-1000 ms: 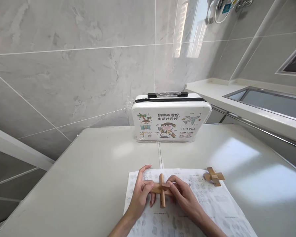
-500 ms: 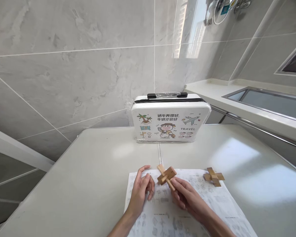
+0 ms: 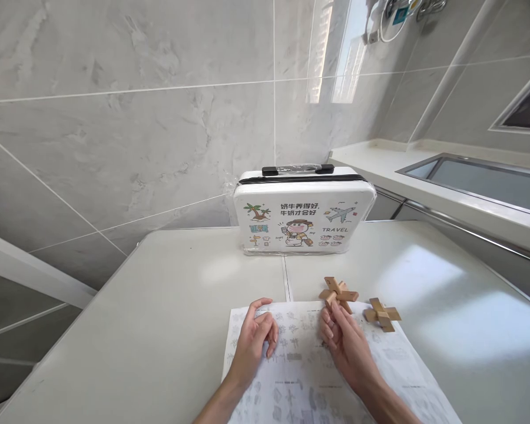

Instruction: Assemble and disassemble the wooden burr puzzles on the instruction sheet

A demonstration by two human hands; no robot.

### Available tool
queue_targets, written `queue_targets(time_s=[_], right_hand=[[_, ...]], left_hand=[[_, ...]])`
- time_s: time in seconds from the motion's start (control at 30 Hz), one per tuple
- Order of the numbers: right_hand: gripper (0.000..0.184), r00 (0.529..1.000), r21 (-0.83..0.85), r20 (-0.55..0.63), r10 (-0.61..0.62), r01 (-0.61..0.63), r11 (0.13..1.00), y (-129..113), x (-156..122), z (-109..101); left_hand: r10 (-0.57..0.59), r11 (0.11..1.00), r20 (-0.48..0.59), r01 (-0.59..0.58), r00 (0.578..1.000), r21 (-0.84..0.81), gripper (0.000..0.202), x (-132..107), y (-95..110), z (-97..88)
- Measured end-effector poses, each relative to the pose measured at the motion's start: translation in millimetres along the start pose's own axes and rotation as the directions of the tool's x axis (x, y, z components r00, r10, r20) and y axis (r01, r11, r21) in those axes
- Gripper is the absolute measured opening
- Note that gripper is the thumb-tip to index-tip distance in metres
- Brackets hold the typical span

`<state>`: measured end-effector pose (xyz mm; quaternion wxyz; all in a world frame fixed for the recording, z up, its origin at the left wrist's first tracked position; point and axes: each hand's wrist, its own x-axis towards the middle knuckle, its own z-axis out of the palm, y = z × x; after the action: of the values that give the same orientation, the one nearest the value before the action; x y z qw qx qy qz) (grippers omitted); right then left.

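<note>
A wooden interlocking puzzle [image 3: 339,294] with several crossed bars is pinched in my right hand [image 3: 347,338], at the upper edge of a printed instruction sheet [image 3: 304,377]. Thumb and fingers grip the end of one bar. My left hand [image 3: 254,341] rests on the left part of the sheet, holding nothing, its index finger stretched and the other fingers loosely curled. Just right of my right hand a second wooden cross-shaped puzzle [image 3: 382,315] lies on the sheet's right edge.
A white plastic-wrapped case [image 3: 304,218] with cartoon prints and a black handle stands at the back of the white table [image 3: 159,330], against the grey tiled wall. To the right, a counter with a sink [image 3: 481,182] runs alongside.
My right hand has moved right and slightly forward with the wooden puzzle, turning it. It is now nearer the second puzzle. My left hand has hardly moved.
</note>
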<state>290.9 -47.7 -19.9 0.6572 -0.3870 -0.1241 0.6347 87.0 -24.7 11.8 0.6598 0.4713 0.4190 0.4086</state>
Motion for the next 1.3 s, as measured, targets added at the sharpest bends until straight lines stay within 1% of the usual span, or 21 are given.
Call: queue_targets(time_s=[0.2,0.33,0.47,0.73,0.9,1.03,1.13,1.23,1.3], right_hand=[[0.041,0.996,0.062,-0.076,-0.047,0.051,0.997,0.0,5.2,-3.8],[0.041,0.992,0.055,-0.101,-0.077,0.083,0.995,-1.0,7.7,-7.5],[0.039,0.99,0.069,-0.12,-0.079,0.087,0.994,-3.1,9.6,-10.2],[0.035,0.993,0.158,-0.11,-0.052,0.07,0.985,-8.1,14.7,-15.4],[0.034,0.994,0.161,-0.096,-0.045,0.06,0.985,-12.2,16.1,-18.3],[0.033,0.995,0.138,-0.093,-0.033,0.045,0.989,-13.5,15.3,-16.1],[0.035,0.997,0.084,-0.078,-0.019,0.025,0.996,-10.4,11.9,-10.6],[0.038,0.999,-0.038,-0.027,0.034,-0.035,0.999,-3.8,4.8,-3.4],[0.039,0.996,-0.16,0.042,0.074,-0.066,0.985,0.7,-1.5,1.8]], left_hand=[[-0.002,1.0,0.006,0.002,1.0,0.006,0.05,-0.4,0.3,0.2],[-0.012,1.0,0.008,0.012,1.0,0.005,0.049,-0.4,0.7,0.2],[-0.01,1.0,0.015,0.01,1.0,0.011,0.048,-0.1,0.2,-0.3],[-0.004,1.0,0.02,0.004,1.0,0.019,0.047,0.7,-1.4,-0.7],[-0.006,1.0,0.017,0.006,1.0,0.024,0.047,0.3,-0.9,0.0],[-0.016,1.0,0.014,0.016,1.0,0.026,0.048,-0.2,0.3,0.9],[-0.018,1.0,0.015,0.018,1.0,0.02,0.048,-0.2,0.7,1.2],[-0.014,1.0,0.021,0.014,1.0,0.017,0.046,0.3,1.0,1.3],[-0.015,1.0,0.029,0.014,0.999,0.026,0.044,0.8,1.2,1.4]])
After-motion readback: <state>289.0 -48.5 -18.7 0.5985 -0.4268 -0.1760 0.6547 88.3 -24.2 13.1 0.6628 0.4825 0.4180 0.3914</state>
